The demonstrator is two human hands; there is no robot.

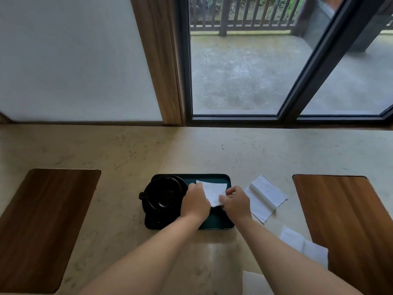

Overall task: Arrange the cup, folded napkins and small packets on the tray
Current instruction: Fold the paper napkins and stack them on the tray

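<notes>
Napkin [213,193] work is the step in hand: a white folded napkin is held over the right half of the dark tray [221,223], its long axis running from far-left to near-right. The left hand [194,202] has its fingers closed on the napkin's left edge, the right hand [235,201] pinches its near right corner, so both are already at the piece and equally close. A black cup [162,193] on its saucer fills the tray's left half, just beside the left hand's knuckles, so free room lies only rightward and toward the tray's far rim. More napkins wait on the worktop [127,152]: one loosely folded napkin [264,196] just right of the tray, another white sheet [302,244] nearer the person. No small packets are visible.
</notes>
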